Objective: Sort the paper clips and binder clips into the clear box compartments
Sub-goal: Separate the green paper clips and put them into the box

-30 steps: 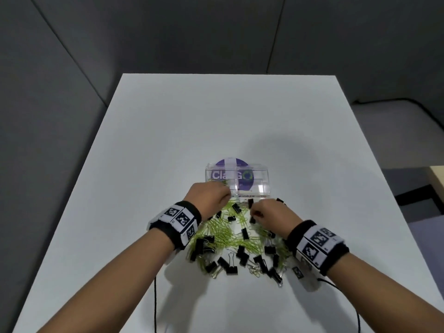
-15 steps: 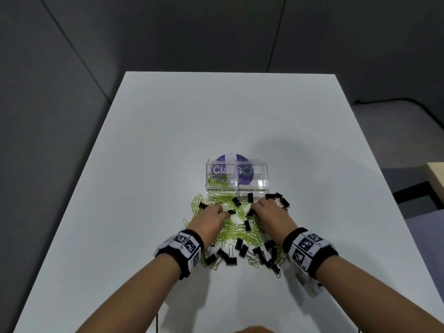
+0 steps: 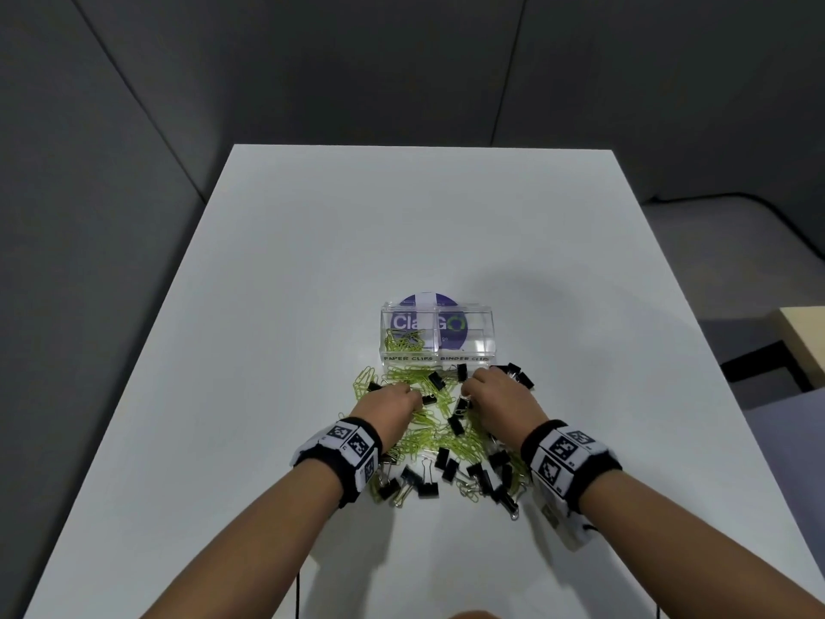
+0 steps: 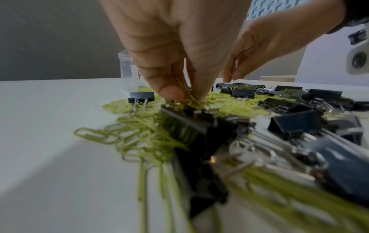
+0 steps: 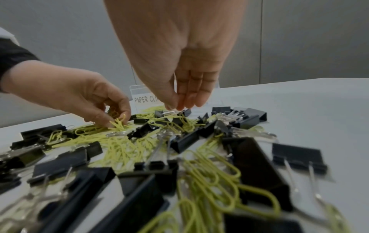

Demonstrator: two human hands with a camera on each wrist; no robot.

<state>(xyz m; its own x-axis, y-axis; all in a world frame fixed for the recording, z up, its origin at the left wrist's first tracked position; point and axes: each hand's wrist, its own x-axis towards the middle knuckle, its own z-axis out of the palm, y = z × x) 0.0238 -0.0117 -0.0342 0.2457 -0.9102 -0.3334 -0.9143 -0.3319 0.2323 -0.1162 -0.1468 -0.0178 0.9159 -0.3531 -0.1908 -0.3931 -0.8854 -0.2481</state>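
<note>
The clear box [image 3: 484, 332] stands mid-table; its left compartment, labelled PAPER CLIPS, holds several yellow-green paper clips [image 3: 404, 342], and I see nothing in the right one, labelled BINDER CLIPS. In front of it lies a mixed pile of green paper clips [image 5: 123, 146] and black binder clips [image 3: 431, 484]. My left hand [image 4: 187, 96] is down in the pile's left part and pinches a few paper clips between thumb and fingers. My right hand [image 5: 177, 108] points down at the pile's far edge. Its fingertips meet on the wire handle of a small binder clip [image 5: 159, 113].
The white table [image 3: 312, 261] runs well beyond the box, with open surface left and right of the pile. Dark grey walls close in behind and on the left. A black cable [image 3: 298, 591] hangs at the near edge. Light wooden furniture [image 3: 803, 332] sits off to the right.
My left hand has come back from the box's left compartment to the pile and taken hold of paper clips. My right hand has edged forward to the pile's far edge.
</note>
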